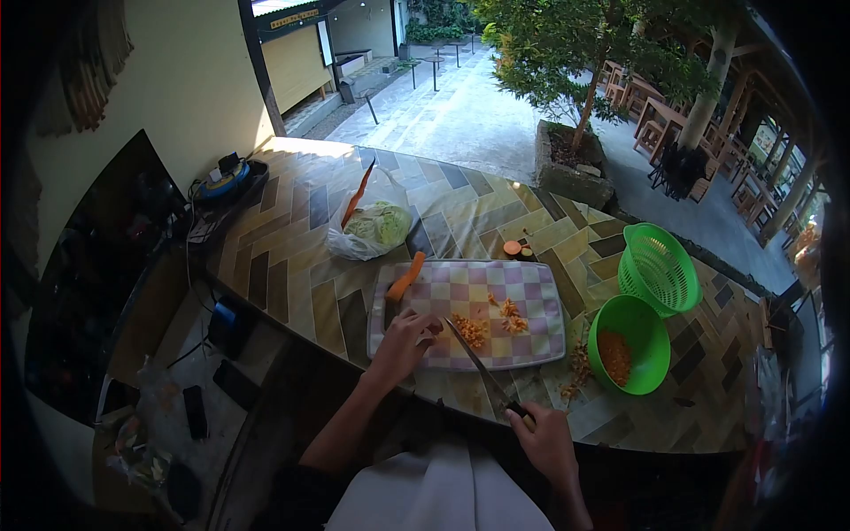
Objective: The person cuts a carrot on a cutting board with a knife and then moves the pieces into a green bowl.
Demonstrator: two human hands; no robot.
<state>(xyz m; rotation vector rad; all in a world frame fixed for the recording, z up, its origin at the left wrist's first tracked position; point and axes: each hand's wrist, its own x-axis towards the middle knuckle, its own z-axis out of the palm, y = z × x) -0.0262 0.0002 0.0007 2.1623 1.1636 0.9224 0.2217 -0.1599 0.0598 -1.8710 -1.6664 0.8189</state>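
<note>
My right hand [542,441] is closed round the dark handle of a knife [479,366], whose blade points up and left over the front of a checkered cutting board [531,292]. At the board's left part rests my left hand [407,345], fingers bent and drawn together; whatever they may hold is too small to make out. Chopped orange bits [469,331] lie just right of the blade tip, with another small pile [512,316] further right. A carrot piece [405,276] lies on the board's upper left, above my left hand.
Right of the board are a green bowl [651,345] with orange bits and a green colander [677,265]. Peelings [580,367] lie beside the bowl. Behind the board are a plastic bag [359,243] with vegetables and cut carrot ends [513,248]. Two phones [195,412] lie lower left.
</note>
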